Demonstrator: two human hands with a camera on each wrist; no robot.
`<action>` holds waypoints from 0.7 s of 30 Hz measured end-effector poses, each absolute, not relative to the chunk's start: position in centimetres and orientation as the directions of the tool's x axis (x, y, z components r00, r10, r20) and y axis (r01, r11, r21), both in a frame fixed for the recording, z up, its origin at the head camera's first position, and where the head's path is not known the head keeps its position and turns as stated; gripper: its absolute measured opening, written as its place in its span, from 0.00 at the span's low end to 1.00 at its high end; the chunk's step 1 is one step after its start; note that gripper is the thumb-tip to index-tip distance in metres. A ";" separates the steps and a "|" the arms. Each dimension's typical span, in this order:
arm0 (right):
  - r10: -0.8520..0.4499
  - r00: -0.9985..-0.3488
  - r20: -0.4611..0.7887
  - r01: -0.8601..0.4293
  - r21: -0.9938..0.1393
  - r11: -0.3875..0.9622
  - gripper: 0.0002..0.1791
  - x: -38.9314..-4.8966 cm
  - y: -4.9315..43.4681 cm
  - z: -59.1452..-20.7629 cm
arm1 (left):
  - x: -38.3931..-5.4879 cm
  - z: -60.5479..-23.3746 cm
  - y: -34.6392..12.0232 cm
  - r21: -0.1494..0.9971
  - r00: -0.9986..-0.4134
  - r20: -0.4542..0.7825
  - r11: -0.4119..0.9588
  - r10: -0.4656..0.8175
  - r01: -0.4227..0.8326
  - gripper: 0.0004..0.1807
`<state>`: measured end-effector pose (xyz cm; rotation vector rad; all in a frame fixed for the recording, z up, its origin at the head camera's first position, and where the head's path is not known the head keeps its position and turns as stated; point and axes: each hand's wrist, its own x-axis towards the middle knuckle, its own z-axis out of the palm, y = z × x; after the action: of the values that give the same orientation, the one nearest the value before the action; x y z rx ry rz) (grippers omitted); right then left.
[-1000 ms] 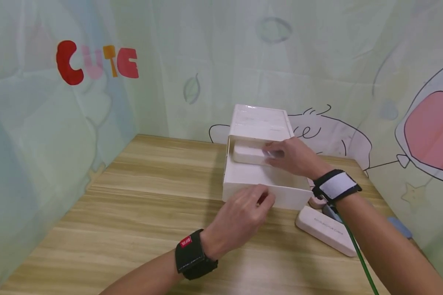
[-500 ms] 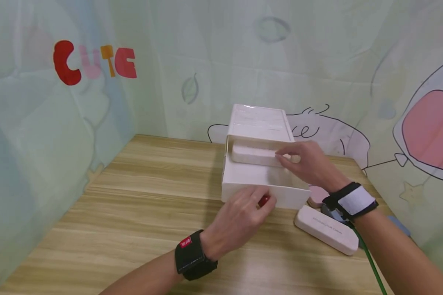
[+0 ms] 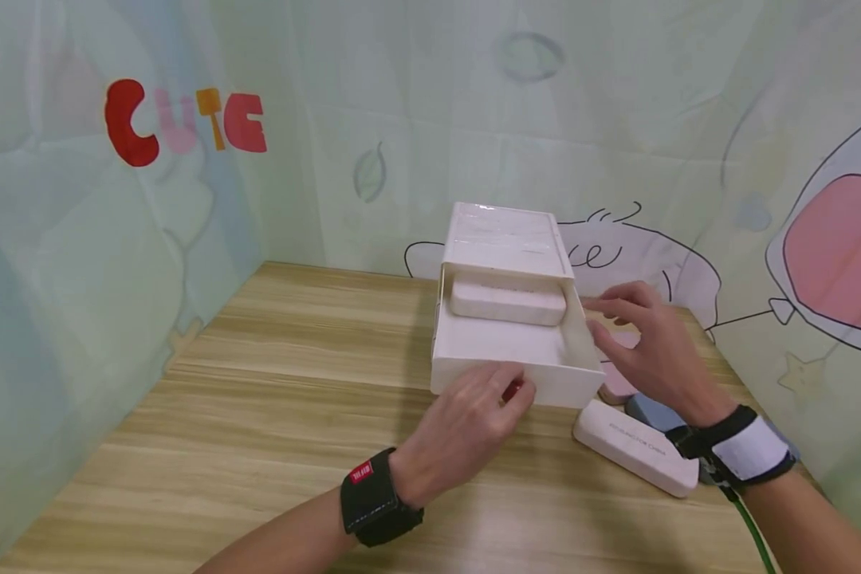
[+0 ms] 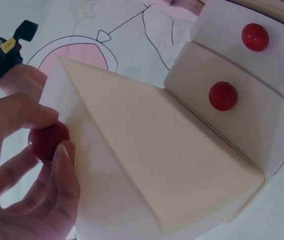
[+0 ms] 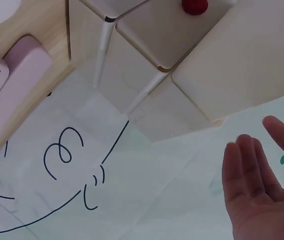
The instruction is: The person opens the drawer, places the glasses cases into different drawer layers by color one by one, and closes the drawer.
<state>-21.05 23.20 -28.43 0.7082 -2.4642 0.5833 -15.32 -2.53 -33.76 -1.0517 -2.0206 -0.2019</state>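
Right hand [image 3: 656, 351] withdrew (case [image 3: 508, 305] stays in drawer [image 3: 567, 386]).

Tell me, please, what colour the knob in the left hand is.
Red; the knob shows best in the left wrist view.

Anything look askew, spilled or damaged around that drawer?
No spill or damage shows. The white case on the table looks askew, slanting beside the open drawer, while the inner case sits roughly square.

I work at a wood-grained table [image 3: 294, 359] in what looks like a makeshift booth: creased, cartoon-printed cloth [image 3: 438, 127] hangs far and right, CUTE lettering [image 3: 179, 143] left.
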 end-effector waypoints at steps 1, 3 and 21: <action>-0.364 -0.731 0.578 -0.582 -0.249 0.774 0.13 -20.7 23.4 -28.6 | -15.3 -33.7 -2.5 -0.213 -0.309 0.734 0.637 0.605 0.741 0.06; -0.371 -0.728 0.577 -0.583 -0.236 0.778 0.13 -20.2 24.0 -28.9 | -15.3 -33.7 -2.5 -0.205 -0.314 0.734 0.638 0.602 0.743 0.06; -0.332 -0.920 0.208 -0.379 -0.260 0.888 0.26 -17.7 28.3 -33.7 | -15.3 -33.7 -2.6 -0.200 -0.313 0.742 0.641 0.593 0.741 0.09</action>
<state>-17.75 28.34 -33.70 0.5490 -2.8981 0.4461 -15.31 -2.61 -33.74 -1.0409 -2.0231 -0.2246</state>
